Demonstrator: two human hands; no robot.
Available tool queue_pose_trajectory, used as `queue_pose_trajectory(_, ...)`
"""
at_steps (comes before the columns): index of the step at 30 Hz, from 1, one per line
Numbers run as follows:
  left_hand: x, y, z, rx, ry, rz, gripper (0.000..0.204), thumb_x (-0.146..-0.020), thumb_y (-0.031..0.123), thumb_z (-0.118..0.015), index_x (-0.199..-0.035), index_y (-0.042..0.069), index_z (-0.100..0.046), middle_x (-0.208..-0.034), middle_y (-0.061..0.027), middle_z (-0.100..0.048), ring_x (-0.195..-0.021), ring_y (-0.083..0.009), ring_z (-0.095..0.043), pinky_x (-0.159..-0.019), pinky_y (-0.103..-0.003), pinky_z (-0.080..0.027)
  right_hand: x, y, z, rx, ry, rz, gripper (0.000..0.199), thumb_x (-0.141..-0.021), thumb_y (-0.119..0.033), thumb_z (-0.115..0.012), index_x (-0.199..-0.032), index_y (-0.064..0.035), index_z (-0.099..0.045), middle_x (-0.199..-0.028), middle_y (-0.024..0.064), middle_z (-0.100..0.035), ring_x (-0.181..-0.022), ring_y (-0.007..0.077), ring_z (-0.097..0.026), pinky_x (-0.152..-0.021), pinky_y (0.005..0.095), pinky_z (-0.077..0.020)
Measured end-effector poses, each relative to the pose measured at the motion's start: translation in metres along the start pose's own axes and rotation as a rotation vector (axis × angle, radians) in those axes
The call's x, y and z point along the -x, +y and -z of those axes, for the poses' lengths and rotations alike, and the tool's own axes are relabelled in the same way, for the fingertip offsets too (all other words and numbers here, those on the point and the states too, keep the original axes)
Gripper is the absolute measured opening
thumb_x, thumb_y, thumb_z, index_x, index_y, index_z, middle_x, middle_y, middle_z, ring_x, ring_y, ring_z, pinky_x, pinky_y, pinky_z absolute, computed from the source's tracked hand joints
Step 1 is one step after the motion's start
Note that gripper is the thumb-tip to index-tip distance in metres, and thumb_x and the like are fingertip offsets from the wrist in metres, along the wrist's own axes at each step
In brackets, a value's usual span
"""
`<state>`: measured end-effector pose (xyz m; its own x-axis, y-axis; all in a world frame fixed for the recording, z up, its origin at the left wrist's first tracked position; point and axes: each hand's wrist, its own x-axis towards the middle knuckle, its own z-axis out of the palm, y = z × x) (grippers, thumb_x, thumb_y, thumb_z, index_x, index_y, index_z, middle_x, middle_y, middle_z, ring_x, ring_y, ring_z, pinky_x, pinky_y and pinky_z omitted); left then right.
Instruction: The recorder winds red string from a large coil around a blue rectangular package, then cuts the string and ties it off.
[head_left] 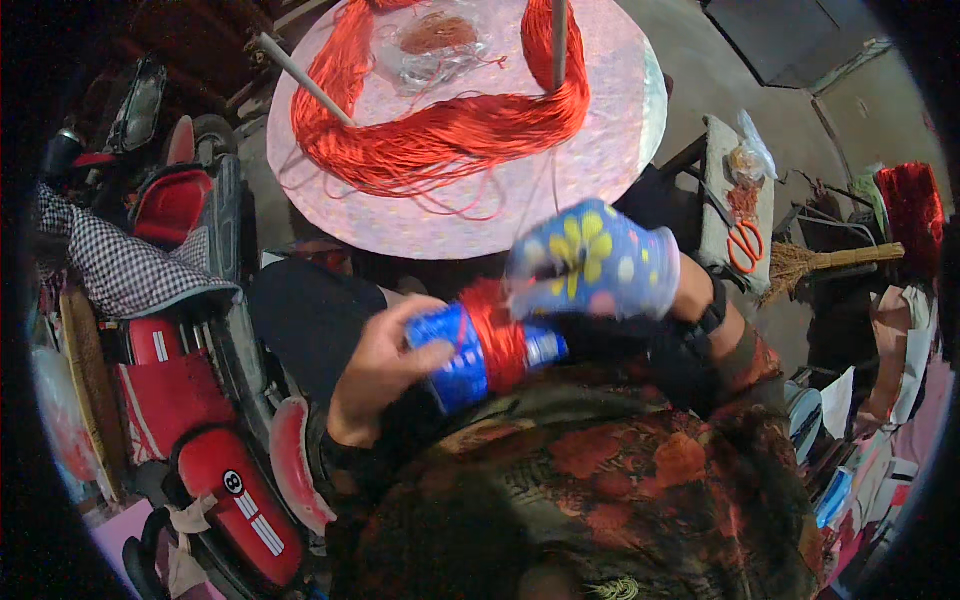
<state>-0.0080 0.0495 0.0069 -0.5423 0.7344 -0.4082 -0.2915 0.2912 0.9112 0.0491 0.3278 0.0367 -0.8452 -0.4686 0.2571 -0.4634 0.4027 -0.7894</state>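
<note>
My left hand (385, 365) is bare and wrapped round the left end of a blue cylinder (455, 375), which may be a can or bottle. Bright red cord (500, 345) is wound thickly round the cylinder's middle. My right hand (595, 262), in a blue flowered glove, is closed just above the winding, somewhat blurred. A thin strand runs down to the glove from the large red skein (440, 140) on the round table, and the fingers look pinched on it. Two upright rods (305, 80) stand inside the skein's loop.
The round pink-covered table (450, 225) stands ahead of my knees. On it lies a clear plastic bag (435, 45) with reddish material. Orange-handled scissors (743, 245) rest on a stool at right, beside a straw broom (835, 257). A red and black ride-on vehicle (240, 500) crowds the left.
</note>
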Motion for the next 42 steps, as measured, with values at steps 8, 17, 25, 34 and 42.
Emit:
queue_pose_trajectory(8,0.025,0.023,-0.021,0.754,0.023,-0.178,0.062,-0.075,0.037,-0.071,-0.123,0.000,-0.055,-0.121,-0.0126,-0.059,-0.106,-0.0208,-0.060,-0.092,-0.033,-0.047,0.043,0.038,-0.035,-0.578,-0.066,-0.430,0.021,-0.094,-0.022,-0.058,-0.098,-0.0029,-0.064,-0.085,0.0087,-0.067,-0.076,0.0175,-0.066,-0.071,0.0309,-0.0516)
queue_pose_trajectory(17,0.000,-0.001,-0.008,0.048,0.298,-0.129,0.033,-0.086,0.018,-0.063,-0.113,0.000,-0.057,-0.096,-0.0040,-0.061,-0.089,-0.0097,-0.056,-0.083,-0.025,-0.045,0.006,-0.006,-0.006,0.209,-0.156,0.077,0.018,-0.088,-0.024,-0.057,-0.098,-0.0112,-0.064,-0.082,0.0109,-0.062,-0.075,0.0304,-0.063,-0.066,0.0372,-0.0501)
queue_pose_trajectory(25,0.004,-0.002,-0.010,0.584,-0.020,-0.120,0.052,-0.083,0.029,-0.067,-0.121,-0.003,-0.052,-0.104,-0.0061,-0.063,-0.095,-0.0139,-0.061,-0.087,-0.026,-0.047,0.044,0.078,-0.065,-0.605,0.051,-0.379,0.019,-0.091,-0.020,-0.062,-0.099,-0.0039,-0.066,-0.097,0.0097,-0.069,-0.087,0.0129,-0.064,-0.080,0.0286,-0.0507)
queue_pose_trajectory(34,-0.015,-0.023,-0.004,0.086,0.241,-0.099,0.039,-0.085,0.020,-0.070,-0.115,-0.001,-0.057,-0.097,-0.0045,-0.063,-0.089,-0.0098,-0.059,-0.080,-0.027,-0.049,0.020,-0.010,-0.028,0.247,-0.222,-0.050,0.010,-0.085,-0.020,-0.063,-0.086,-0.0095,-0.063,-0.075,0.0107,-0.064,-0.072,0.0325,-0.064,-0.061,0.0380,-0.0507)
queue_pose_trajectory(42,0.008,-0.013,-0.003,0.534,-0.156,-0.057,0.058,-0.073,0.025,-0.072,-0.122,0.000,-0.054,-0.109,-0.0051,-0.062,-0.101,-0.0145,-0.059,-0.093,-0.032,-0.046,0.037,0.062,-0.034,-0.407,0.055,-0.403,0.020,-0.087,-0.021,-0.066,-0.098,-0.0035,-0.064,-0.085,0.0075,-0.068,-0.076,0.0104,-0.064,-0.071,0.0286,-0.0509)
